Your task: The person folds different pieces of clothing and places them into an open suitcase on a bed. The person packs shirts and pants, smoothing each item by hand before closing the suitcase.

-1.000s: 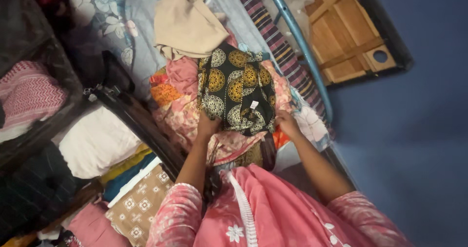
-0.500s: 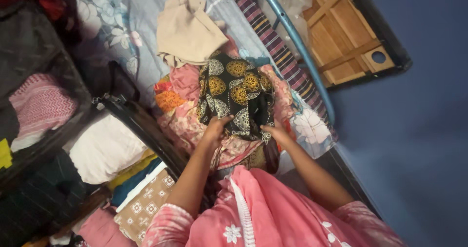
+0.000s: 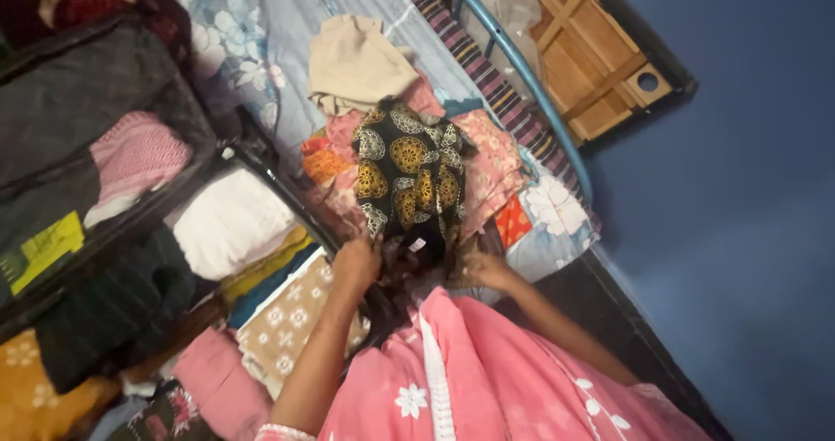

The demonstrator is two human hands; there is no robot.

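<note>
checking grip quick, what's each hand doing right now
Left hand: closed on the near edge of the black patterned cloth.
Right hand: at the same cloth's edge; grip cannot be told.

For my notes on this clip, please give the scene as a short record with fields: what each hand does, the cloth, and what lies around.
left hand: grips the near edge of the black cloth
right hand: grips the same edge, on the other side
black cloth: black with gold round patterns, lying on the pile
pile: pink and orange clothes on the bed
beige cloth: beyond the pile
bed: floral sheet, blue rail
suitcase: open, left of the pile, holding folded clothes
</note>
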